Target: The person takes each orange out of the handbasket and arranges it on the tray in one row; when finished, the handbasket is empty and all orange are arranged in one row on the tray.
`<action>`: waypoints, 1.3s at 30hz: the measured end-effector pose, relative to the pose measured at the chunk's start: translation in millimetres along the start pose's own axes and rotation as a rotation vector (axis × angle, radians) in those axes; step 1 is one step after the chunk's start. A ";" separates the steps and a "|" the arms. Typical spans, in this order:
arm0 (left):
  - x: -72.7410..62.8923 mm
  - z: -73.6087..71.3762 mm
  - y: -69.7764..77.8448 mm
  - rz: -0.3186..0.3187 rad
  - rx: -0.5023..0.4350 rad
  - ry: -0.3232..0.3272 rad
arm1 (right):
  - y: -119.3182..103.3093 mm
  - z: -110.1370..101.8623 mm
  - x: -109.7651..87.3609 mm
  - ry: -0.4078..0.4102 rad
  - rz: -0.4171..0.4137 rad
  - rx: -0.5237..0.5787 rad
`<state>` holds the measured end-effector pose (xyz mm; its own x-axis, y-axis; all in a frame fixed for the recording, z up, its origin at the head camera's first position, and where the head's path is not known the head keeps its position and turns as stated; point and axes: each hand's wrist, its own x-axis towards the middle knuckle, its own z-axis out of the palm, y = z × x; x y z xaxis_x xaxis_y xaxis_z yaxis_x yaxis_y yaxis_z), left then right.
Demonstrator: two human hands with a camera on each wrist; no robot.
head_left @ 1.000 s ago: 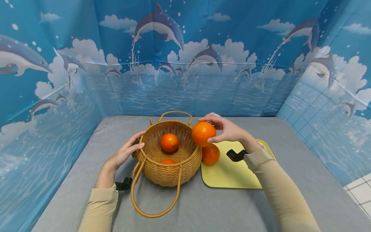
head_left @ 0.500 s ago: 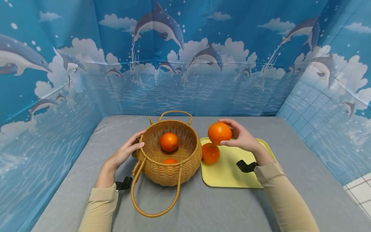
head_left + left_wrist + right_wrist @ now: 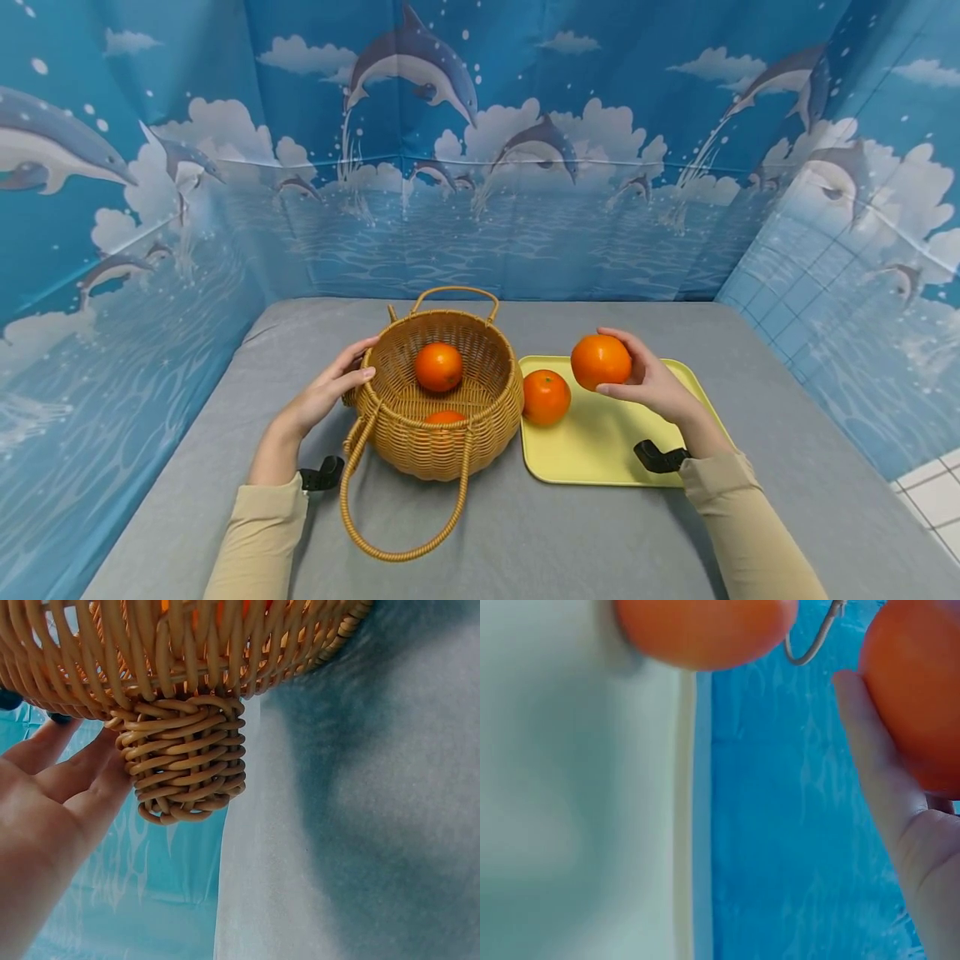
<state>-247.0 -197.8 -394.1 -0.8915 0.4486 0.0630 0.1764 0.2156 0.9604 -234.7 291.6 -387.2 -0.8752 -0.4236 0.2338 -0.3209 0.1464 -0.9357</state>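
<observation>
My right hand [image 3: 656, 386] holds an orange [image 3: 601, 362] between thumb and fingers, above the yellow tray [image 3: 600, 450]. The same held orange [image 3: 919, 690] fills the upper right of the right wrist view. On the tray's left side lies another orange [image 3: 546, 397], close beside the wicker basket [image 3: 442, 454]. Inside the basket are an orange [image 3: 438, 367] toward the back and another orange [image 3: 446, 417] partly hidden by the near rim. My left hand [image 3: 318, 404] rests against the basket's left rim. In the left wrist view, its extended fingers [image 3: 94, 776] touch the weave beside a short woven stub [image 3: 187, 761].
One looped basket handle [image 3: 401, 557] hangs down toward the front, and the other handle [image 3: 455, 289] stands at the back. A grey cloth [image 3: 570, 542] covers the table. Blue dolphin-print curtains [image 3: 480, 225] enclose the back and sides.
My right hand has carried the orange from beside the basket's right rim to the right and nearer, over the tray's middle. The left hand and basket have stayed in place.
</observation>
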 end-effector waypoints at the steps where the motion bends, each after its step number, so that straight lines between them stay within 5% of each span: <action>1: -0.2 -0.1 0.2 -0.001 0.000 0.000 | 2.4 -0.7 -2.0 0.006 0.009 0.005; 20: 0.8 2.3 -1.1 0.032 -0.025 0.001 | 26.6 -1.7 -16.9 0.095 0.191 -0.034; 39: -0.5 2.5 0.5 0.018 -0.019 0.009 | 32.5 -0.6 -16.4 0.138 0.249 -0.065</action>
<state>-245.5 -195.7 -394.3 -0.8920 0.4444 0.0825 0.1845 0.1913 0.9641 -231.0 303.9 -421.3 -0.9694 -0.2428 0.0370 -0.1087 0.2892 -0.9511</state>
